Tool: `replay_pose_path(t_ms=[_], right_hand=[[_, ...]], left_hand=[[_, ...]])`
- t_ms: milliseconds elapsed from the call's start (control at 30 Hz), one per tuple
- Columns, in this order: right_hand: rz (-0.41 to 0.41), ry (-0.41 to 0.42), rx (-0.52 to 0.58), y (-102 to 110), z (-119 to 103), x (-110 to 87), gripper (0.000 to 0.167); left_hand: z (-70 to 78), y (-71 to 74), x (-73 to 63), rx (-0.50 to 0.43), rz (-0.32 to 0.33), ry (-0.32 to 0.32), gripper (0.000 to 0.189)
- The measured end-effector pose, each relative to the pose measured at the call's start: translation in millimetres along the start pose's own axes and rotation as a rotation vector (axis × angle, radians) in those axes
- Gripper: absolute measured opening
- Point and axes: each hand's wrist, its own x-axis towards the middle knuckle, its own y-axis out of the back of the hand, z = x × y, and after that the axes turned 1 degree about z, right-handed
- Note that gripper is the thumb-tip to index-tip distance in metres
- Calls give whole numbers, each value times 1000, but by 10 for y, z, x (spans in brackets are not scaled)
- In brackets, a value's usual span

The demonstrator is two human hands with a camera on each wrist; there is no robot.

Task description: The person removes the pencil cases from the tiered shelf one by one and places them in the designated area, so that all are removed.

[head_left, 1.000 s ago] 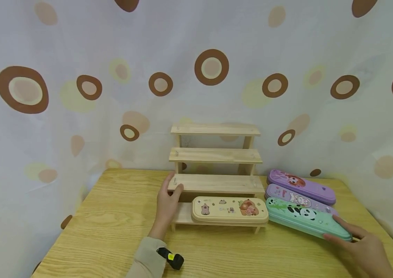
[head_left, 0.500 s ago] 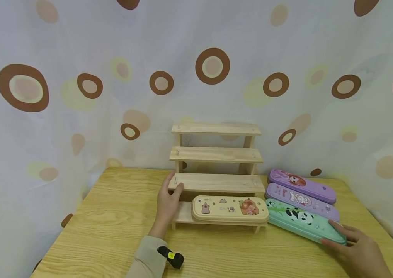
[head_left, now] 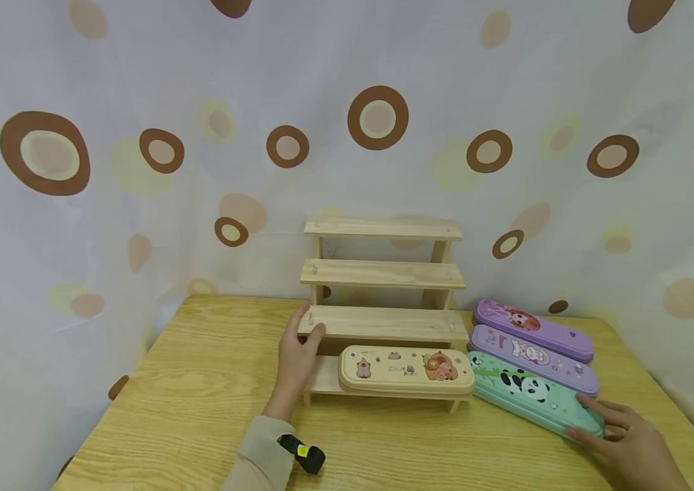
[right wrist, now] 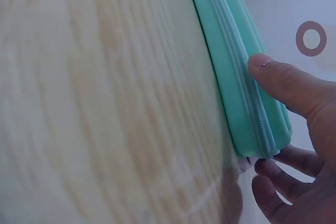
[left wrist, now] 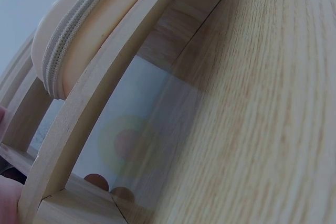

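Two hands on my feed, apart, each on its own thing.

Head view 1st: L hand (head_left: pixel 297 356) grips the wooden stand (head_left: pixel 383 322) at its left end, thumb on top of the 2nd tier from btm, other fingers round the side. R hand (head_left: pixel 635 436) holds the green case (head_left: pixel 525 392) (panda print) by its right end, thumb on the near side, fingers on the far side. Green case lies on the table (head_left: pixel 211 382) twd its right edge, slanting, left end just beside the stand's right end; can't tell if they touch. Behind it, side by side twd the table's back right corner, lie the lilac case (head_left: pixel 533 352) and the purple case (head_left: pixel 533 329). Cream case (head_left: pixel 407 370) sits on the stand's btm tier, at that tier's right end. I also get a beige sleeve (head_left: pixel 261 453) w/ a black strap (head_left: pixel 302 453), and dotted cloth (head_left: pixel 199 88) past the table's back edge.

L wrist cam: I see the btm tier at a slant, the cream case's rounded end on it, pale zip (left wrist: pixel 63 45) along its side. Only bits of the L hand show, so can't tell its hold from this one.

R wrist cam: R thumb (right wrist: pixel 283 80) presses by the green case's zip; the other fingers (right wrist: pixel 283 182) are bent round the short end.
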Motion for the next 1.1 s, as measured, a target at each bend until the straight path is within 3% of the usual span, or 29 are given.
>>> replay_pose_path(t_ms=[67, 267, 500, 633, 900, 1100], right_hand=[[-8, 1, 11, 18, -9, 4, 87], [43, 17, 121, 50, -80, 11, 78], [222, 146, 207, 47, -244, -9, 61], [240, 180, 269, 54, -345, -5, 58], [269, 253, 359, -5, -546, 63, 52], [255, 353, 480, -78, -744, 118, 56]], left_hand=[[83, 5, -33, 12, -1, -6, 52], [99, 8, -36, 17, 3, -5, 53], [-321, -32, 124, 13, 17, -13, 56], [-332, -31, 117, 16, 26, -24, 55], [-293, -27, 110, 17, 23, -7, 55], [13, 6, 1, 9, -1, 13, 55]])
